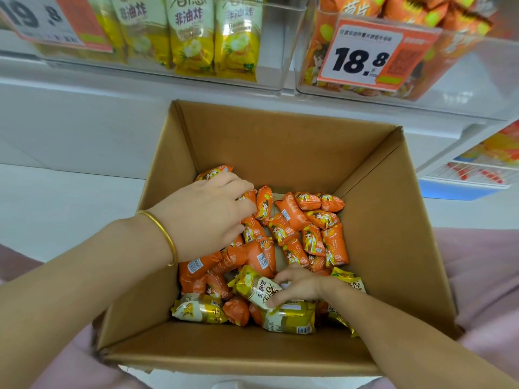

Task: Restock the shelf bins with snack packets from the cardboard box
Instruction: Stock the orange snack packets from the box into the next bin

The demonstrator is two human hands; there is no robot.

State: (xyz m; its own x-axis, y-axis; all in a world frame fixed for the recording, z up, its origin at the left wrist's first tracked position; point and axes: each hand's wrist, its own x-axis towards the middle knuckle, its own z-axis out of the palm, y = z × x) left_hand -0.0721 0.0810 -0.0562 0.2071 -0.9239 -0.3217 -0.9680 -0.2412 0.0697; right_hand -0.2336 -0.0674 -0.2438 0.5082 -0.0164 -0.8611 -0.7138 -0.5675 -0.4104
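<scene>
An open cardboard box (pixel 280 141) sits below me, holding several orange snack packets (pixel 311 237) and several yellow-and-white packets (pixel 289 321) along its near side. My left hand (pixel 207 217), with a gold bangle on the wrist, reaches into the box, its fingers curled over orange packets at the left. My right hand (pixel 297 287) is low in the box and pinches a yellow-and-white packet (pixel 255 287) by its end. Above, a clear shelf bin (pixel 269 46) holds upright yellow packets, and a second clear bin (pixel 460 68) to the right holds orange packets.
Price tags hang on the bin fronts, one reading 18.8 (pixel 373 54). A white shelf front (pixel 84 113) runs behind the box. A lower shelf with more goods (pixel 483 164) shows at the right. Pink fabric (pixel 486 276) lies on both sides of the box.
</scene>
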